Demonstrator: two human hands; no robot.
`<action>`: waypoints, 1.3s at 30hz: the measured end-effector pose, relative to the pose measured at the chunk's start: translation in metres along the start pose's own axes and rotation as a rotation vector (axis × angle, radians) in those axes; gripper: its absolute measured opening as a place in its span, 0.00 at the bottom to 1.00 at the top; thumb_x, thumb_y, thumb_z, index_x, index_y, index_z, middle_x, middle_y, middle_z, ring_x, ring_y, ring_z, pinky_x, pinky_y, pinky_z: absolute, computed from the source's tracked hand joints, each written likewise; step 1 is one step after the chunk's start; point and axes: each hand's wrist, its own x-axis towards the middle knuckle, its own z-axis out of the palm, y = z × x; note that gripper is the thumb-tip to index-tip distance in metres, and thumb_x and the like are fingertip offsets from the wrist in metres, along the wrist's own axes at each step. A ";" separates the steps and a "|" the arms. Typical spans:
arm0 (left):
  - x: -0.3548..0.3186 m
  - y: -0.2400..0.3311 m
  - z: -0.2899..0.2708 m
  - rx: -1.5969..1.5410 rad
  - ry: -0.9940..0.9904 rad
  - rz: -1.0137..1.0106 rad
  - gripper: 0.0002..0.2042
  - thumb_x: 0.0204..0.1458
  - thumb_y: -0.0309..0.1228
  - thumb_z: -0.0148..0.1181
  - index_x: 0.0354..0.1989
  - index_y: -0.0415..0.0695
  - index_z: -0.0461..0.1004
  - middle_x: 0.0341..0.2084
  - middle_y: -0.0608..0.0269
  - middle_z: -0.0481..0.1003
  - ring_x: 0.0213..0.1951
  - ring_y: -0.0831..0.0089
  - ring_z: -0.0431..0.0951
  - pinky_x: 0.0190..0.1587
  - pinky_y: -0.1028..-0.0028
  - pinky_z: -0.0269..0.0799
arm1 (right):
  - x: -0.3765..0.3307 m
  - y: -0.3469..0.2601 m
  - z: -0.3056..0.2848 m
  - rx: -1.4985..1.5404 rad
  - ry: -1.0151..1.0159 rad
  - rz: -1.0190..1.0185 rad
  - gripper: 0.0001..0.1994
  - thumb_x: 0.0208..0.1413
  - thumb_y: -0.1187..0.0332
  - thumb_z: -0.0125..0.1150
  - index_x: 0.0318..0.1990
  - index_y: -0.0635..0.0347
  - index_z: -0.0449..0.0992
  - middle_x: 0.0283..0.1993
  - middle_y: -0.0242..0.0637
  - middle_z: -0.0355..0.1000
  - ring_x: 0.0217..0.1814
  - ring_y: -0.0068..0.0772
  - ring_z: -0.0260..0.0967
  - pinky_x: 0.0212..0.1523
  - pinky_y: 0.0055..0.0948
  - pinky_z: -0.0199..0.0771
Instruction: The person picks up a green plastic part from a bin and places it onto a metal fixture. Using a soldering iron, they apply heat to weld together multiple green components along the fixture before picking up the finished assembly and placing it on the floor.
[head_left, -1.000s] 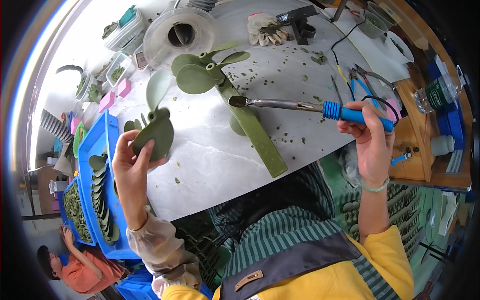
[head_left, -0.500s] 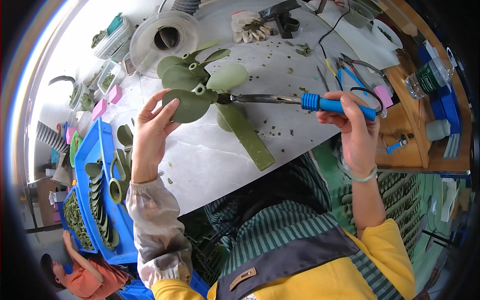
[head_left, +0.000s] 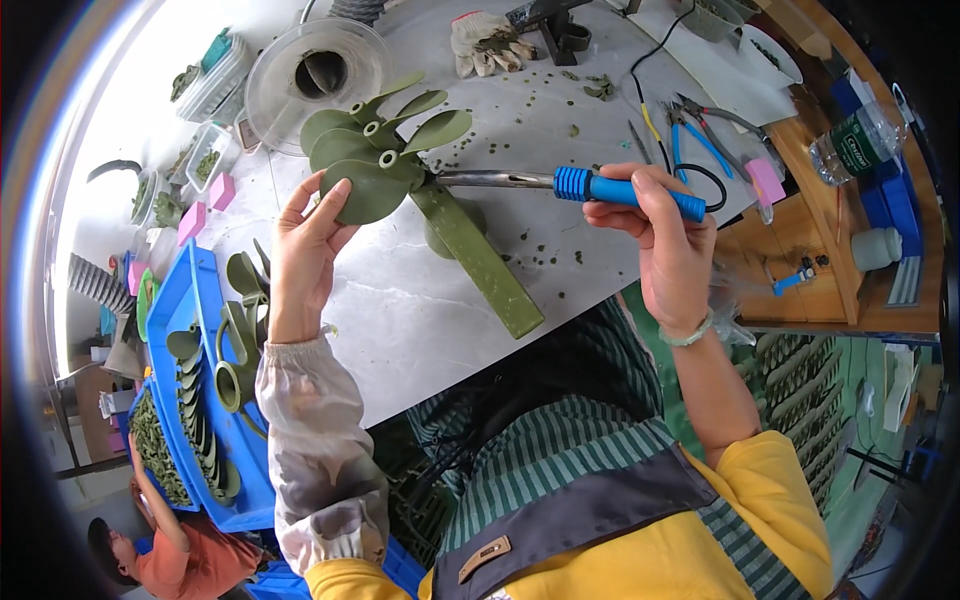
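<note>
Green bladed part point(head_left: 362, 194), pinched at two o'clock of the left hand point(head_left: 304, 245), sits beside a green bar point(head_left: 480, 265); the right hand point(head_left: 668, 240), at the part's three o'clock, grasps a blue-handled iron point(head_left: 618, 190).

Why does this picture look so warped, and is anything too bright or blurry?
Head view: fisheye bending bows the brown wooden shelving at right, and the corners go black; head view: glare washes out the bright white area at upper left; head view: the bare left hand, bare right hand and blue-handled metal tool look fairly sharp.
</note>
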 end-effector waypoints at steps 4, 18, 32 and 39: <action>0.003 -0.005 -0.001 -0.032 0.000 0.001 0.11 0.56 0.24 0.56 0.47 0.40 0.71 0.38 0.57 0.77 0.37 0.71 0.80 0.39 0.77 0.80 | 0.001 0.004 0.002 0.021 0.019 0.012 0.13 0.61 0.69 0.49 0.39 0.72 0.75 0.38 0.42 0.74 0.34 0.33 0.76 0.38 0.29 0.80; 0.006 -0.004 -0.002 -0.032 0.007 -0.008 0.12 0.55 0.25 0.56 0.48 0.38 0.71 0.37 0.57 0.78 0.35 0.73 0.81 0.35 0.80 0.80 | 0.001 0.004 0.001 0.010 -0.030 0.002 0.13 0.61 0.69 0.48 0.40 0.72 0.74 0.37 0.42 0.74 0.34 0.33 0.76 0.39 0.30 0.80; 0.005 -0.005 0.000 -0.033 0.028 0.002 0.11 0.55 0.24 0.57 0.47 0.39 0.72 0.36 0.57 0.78 0.34 0.73 0.81 0.33 0.81 0.80 | 0.007 0.010 0.001 0.032 0.017 -0.001 0.13 0.61 0.68 0.50 0.39 0.72 0.75 0.36 0.42 0.74 0.34 0.33 0.76 0.38 0.28 0.79; 0.004 -0.004 0.002 -0.031 0.042 0.002 0.11 0.55 0.24 0.57 0.46 0.39 0.73 0.35 0.57 0.78 0.33 0.74 0.81 0.33 0.81 0.80 | 0.007 0.011 -0.001 0.037 0.002 -0.015 0.13 0.61 0.68 0.49 0.39 0.72 0.75 0.37 0.42 0.74 0.34 0.33 0.76 0.39 0.30 0.80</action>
